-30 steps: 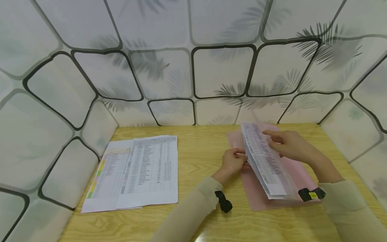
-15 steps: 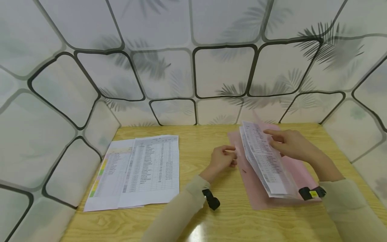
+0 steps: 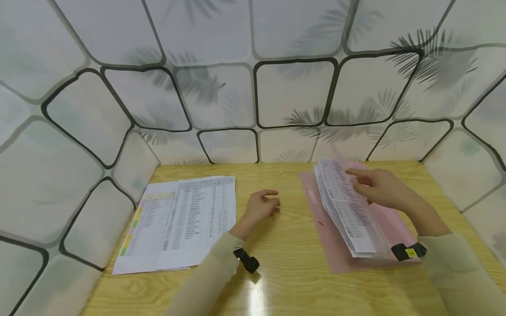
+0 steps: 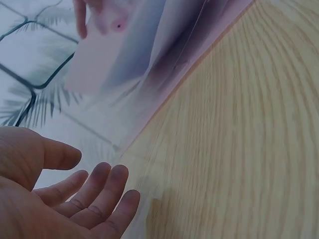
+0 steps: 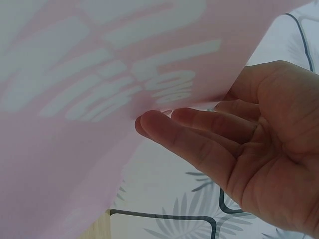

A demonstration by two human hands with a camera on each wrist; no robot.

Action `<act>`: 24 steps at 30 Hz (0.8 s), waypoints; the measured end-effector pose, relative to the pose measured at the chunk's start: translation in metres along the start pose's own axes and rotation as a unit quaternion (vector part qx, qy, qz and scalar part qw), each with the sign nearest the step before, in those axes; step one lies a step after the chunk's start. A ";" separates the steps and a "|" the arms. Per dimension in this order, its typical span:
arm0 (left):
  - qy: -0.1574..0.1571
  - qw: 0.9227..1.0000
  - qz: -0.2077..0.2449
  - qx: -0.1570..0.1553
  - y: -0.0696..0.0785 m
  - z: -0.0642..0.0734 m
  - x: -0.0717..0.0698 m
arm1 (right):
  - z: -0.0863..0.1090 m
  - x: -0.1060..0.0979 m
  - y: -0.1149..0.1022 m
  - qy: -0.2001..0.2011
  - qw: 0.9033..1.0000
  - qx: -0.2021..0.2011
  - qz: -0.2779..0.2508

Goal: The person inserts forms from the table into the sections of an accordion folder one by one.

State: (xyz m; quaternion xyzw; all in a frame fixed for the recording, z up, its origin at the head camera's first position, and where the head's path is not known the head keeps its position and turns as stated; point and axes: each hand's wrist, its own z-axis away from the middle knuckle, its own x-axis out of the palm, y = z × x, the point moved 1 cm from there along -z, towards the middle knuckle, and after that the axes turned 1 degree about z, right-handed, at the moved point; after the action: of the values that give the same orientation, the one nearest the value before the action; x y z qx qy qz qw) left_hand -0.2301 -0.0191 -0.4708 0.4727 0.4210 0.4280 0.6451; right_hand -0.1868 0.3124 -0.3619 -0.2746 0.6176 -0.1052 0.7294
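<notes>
On the right side of the table lies a pink translucent folder [image 3: 334,259], part of its cover raised. Printed sheets [image 3: 345,215] tilt up inside it, their left edges fanned apart. My right hand [image 3: 379,188] pinches the raised cover near its upper right edge. In the right wrist view white lettering shows on the pink cover [image 5: 99,149], with the fingers [image 5: 189,149] at its edge. My left hand [image 3: 262,205] hovers left of the folder, holding nothing. Its fingers are loosely bent and apart from the thumb in the left wrist view.
Two overlapping stacks of printed table sheets [image 3: 201,219] lie at the left, with yellow and green marks down the left margin. The wooden table [image 3: 292,281] meets patterned walls [image 3: 292,96] at the back and both sides.
My left hand has let go of the sheets' left edge and moved left, away from the folder. My right hand stays in place on the raised cover.
</notes>
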 end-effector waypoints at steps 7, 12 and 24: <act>0.034 0.999 -0.018 -0.007 -0.002 0.007 -0.033 | 0.002 -0.001 -0.004 0.002 1.000 0.003 0.003; 0.055 0.998 -0.017 -0.006 -0.004 0.011 -0.053 | 0.001 -0.001 -0.003 0.004 1.000 0.002 0.008; 0.111 0.992 -0.063 -0.006 -0.014 0.022 -0.091 | -0.001 0.000 -0.003 -0.001 1.000 0.002 0.011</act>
State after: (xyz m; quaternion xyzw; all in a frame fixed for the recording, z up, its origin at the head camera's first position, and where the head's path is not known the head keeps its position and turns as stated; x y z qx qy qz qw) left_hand -0.2328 -0.1137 -0.4673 0.3909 0.5162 0.4385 0.6233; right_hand -0.1875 0.3093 -0.3607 -0.2665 0.6200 -0.0978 0.7314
